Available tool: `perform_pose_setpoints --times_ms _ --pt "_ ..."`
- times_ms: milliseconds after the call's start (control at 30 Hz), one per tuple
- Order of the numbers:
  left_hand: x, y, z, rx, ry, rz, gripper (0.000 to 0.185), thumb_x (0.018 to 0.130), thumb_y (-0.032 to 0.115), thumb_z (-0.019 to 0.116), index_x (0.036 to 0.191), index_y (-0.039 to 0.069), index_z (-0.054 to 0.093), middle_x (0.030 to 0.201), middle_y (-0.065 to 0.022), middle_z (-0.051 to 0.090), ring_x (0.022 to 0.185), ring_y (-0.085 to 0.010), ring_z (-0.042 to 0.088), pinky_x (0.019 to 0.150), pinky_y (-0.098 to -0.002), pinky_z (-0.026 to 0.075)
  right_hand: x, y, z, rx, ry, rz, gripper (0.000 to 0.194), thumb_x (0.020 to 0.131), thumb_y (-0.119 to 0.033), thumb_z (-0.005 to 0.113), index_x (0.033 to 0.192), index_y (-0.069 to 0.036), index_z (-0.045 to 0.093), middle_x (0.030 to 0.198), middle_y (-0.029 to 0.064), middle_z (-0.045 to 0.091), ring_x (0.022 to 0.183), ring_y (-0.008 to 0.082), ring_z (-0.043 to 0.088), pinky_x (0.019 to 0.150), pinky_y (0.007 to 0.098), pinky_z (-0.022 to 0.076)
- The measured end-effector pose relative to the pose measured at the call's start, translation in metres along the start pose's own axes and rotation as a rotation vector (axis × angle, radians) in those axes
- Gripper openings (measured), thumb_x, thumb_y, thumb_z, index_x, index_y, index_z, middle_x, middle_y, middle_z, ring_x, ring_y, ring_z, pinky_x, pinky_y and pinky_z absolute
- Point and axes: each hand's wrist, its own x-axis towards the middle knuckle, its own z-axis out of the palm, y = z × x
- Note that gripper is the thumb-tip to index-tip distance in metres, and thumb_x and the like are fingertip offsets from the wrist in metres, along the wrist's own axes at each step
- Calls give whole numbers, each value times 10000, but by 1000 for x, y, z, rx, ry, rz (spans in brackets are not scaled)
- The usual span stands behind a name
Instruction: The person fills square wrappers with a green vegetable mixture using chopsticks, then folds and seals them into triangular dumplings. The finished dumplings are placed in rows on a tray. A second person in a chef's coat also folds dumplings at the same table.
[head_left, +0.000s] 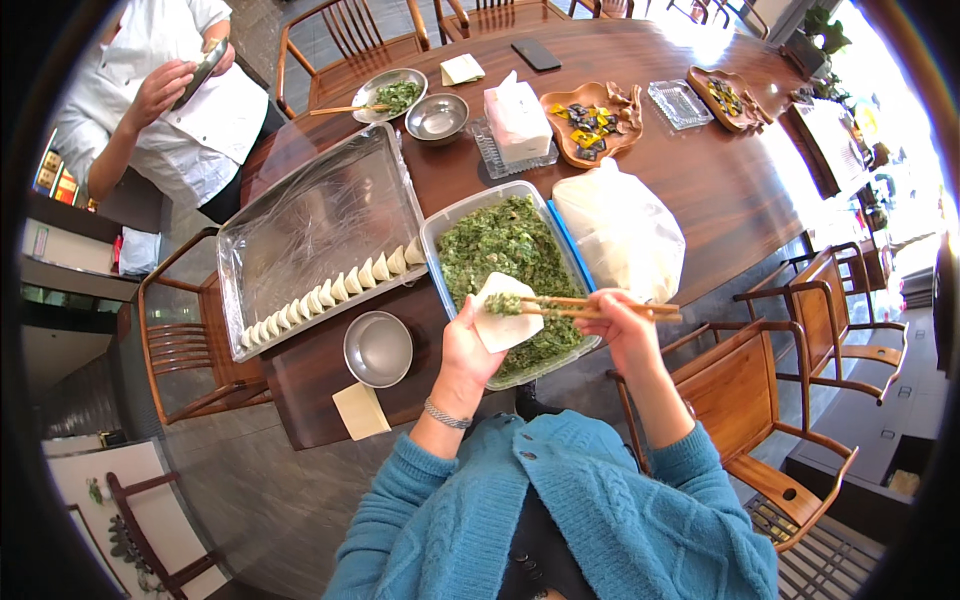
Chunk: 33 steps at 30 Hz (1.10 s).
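Note:
A square dough wrapper (506, 330) lies across my left hand (469, 345), which holds it by its near left edge. My right hand (619, 322) grips a pair of wooden chopsticks (645, 309). Their tips press a small lump of green filling (502, 304) onto the wrapper. Below both hands stands a clear plastic tub (431, 247), largely full of chopped green filling (495, 240). To the left, a metal tray (315, 202) lined with plastic film bears a row of folded dumplings (330, 294) along its near edge.
A steel bowl (378, 349) and a folded napkin (361, 411) sit near the table's left corner. Right of the tub is a white plastic bag (622, 225). Behind stand a tissue pack (517, 120) and a wooden candy dish (570, 150). Across the tray, another person (172, 112) holds a bowl.

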Motion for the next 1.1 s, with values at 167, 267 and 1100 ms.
perform_pose_setpoints --times_ms 167,267,1100 --pt "-3 8 -1 -34 -161 24 514 1004 351 242 1314 -27 402 1291 -227 469 1197 -396 471 1035 -580 352 -22 -4 8 -454 -103 -232 175 901 -79 555 1015 29 633 916 126 667 839 215 673 782 335 543" --pt "-5 10 -4 13 -144 82 480 994 358 287 1210 -24 483 1190 -199 527 1108 -350 525 977 -508 423 -24 -15 3 -260 -85 -243 126 892 -55 555 959 23 629 880 101 645 840 201 655 785 339 539" --pt "-31 49 -39 -30 -211 130 540 928 328 505 1331 -19 411 1288 -161 522 1201 -338 484 1076 -518 323 33 20 -14 -560 11 -109 178 929 -170 588 967 -3 636 827 41 649 751 93 616 672 229 517"
